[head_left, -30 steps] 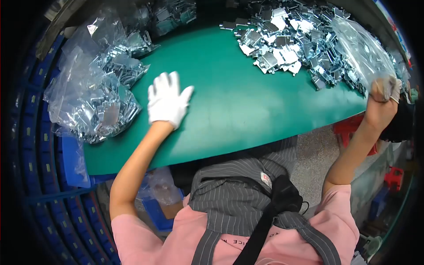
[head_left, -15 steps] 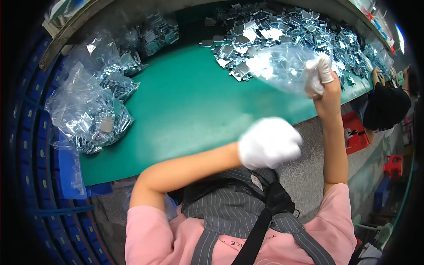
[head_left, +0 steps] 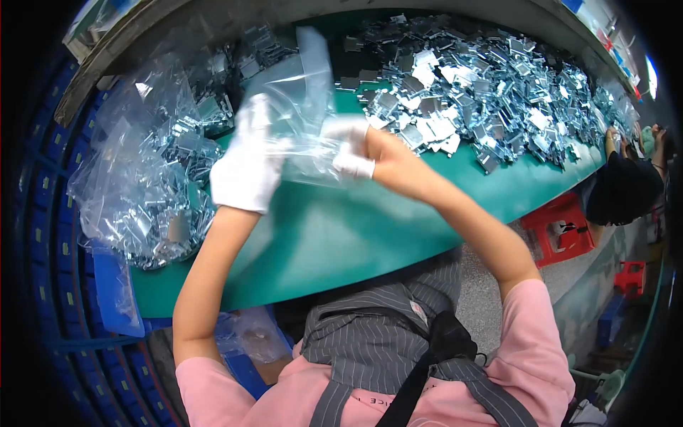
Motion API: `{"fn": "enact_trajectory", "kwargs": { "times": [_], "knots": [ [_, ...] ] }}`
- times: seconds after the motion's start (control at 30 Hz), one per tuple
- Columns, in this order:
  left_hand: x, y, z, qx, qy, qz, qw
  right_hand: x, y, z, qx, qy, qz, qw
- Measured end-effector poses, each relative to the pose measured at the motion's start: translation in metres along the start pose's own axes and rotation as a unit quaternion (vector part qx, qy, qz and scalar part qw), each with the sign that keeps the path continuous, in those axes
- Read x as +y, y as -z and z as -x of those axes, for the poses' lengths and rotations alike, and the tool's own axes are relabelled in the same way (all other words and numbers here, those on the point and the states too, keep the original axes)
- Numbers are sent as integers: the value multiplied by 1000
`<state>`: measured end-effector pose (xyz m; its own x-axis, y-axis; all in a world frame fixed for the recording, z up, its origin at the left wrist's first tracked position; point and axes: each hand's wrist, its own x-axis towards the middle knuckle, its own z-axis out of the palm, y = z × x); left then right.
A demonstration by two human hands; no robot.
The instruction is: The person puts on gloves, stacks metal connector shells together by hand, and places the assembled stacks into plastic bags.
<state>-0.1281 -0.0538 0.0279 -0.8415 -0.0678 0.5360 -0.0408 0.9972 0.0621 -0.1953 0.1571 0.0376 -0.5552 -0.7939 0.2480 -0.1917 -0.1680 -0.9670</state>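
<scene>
A clear plastic bag (head_left: 302, 78) hangs over the green table, blurred by motion, between my two hands. My left hand (head_left: 249, 160) wears a white glove and grips the bag's left side, its fingers pointing away from me and partly smeared. On the other side, my right hand (head_left: 366, 151), with white covers on thumb and fingers, has the bag's edge between them. No metal parts can be made out inside this bag. Beyond my right hand lies a wide heap of small shiny metal parts (head_left: 462, 107). Close to my left hand stand bags filled with metal parts (head_left: 153, 213).
The green tabletop (head_left: 320, 242) curves along my front. Blue bins (head_left: 53, 249) line the left side, and a blue tray (head_left: 117, 292) sits below the table's corner. A red stool (head_left: 562, 231) and another person (head_left: 626, 178) are at the right.
My right hand has brought the plastic bag from the metal heap leftward. My left hand has swung from near my body to the bag, and now both hands are at it.
</scene>
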Motion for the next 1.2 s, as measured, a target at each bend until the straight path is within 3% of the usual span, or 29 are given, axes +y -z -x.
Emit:
{"fn": "enact_trajectory", "kwargs": {
  "times": [0.07, 0.1, 0.13, 0.2, 0.27, 0.33, 0.37, 0.47, 0.53, 0.57, 0.6, 0.63, 0.67, 0.73, 0.77, 0.8, 0.87, 0.9, 1.0, 1.2],
  "knots": [
    [-23, -15, 8, -45, 122, -99, 986, 25, 35, -42, 121, 91, 204, 967],
    [-10, 5, 1, -171, 179, -93, 964, 46, 61, -68, 153, 98, 314, 932],
    [-23, -18, 22, -162, 126, -131, 970, 65, 85, -92, 181, 105, 421, 883],
    [6, -1, 29, -294, 117, -121, 941, 87, 110, -121, 141, -47, 632, 760],
    [32, 16, 33, -317, 58, -28, 946, 101, 120, -141, 69, -121, 669, 730],
    [30, 7, 48, -248, -112, 136, 953, 109, 114, -148, -4, -204, 681, 703],
    [30, 0, 48, -263, -164, 201, 929, 111, 114, -146, -23, -194, 681, 706],
    [18, -19, 32, -190, -242, 212, 928, 95, 90, -111, -53, -106, 693, 711],
    [0, -38, 25, -198, -159, 189, 949, 93, 64, -74, -42, -21, 738, 673],
    [-8, -47, 21, -179, -111, 155, 965, 81, 50, -55, -58, -14, 704, 708],
    [-13, -50, 13, -169, -68, 114, 977, 81, 43, -36, -62, 76, 672, 734],
    [-15, -48, 5, -193, 1, 94, 977, 73, 35, -23, -94, 104, 660, 738],
    [-25, -60, 7, -146, 0, 78, 986, 53, 31, -12, -149, 71, 563, 810],
    [-21, -56, 10, -133, -24, 59, 989, 32, 47, 5, -166, 85, 471, 862],
    [-14, -52, 13, -93, -57, 60, 992, 15, 54, 16, -66, 25, 400, 914],
    [-6, -48, 16, -113, -68, 100, 986, 3, 59, 27, 36, -35, 323, 945],
    [11, -38, 22, -150, -92, 178, 968, -2, 71, 49, 198, -115, 288, 930],
    [19, -34, 25, -169, -95, 186, 963, 4, 73, 60, 200, -104, 378, 898],
    [39, -27, 33, -205, -117, 174, 956, 1, 42, 87, 55, -153, 492, 855],
    [57, -18, 34, -265, -88, 139, 950, 34, 25, 96, 152, -80, 497, 850]
  ]
}}
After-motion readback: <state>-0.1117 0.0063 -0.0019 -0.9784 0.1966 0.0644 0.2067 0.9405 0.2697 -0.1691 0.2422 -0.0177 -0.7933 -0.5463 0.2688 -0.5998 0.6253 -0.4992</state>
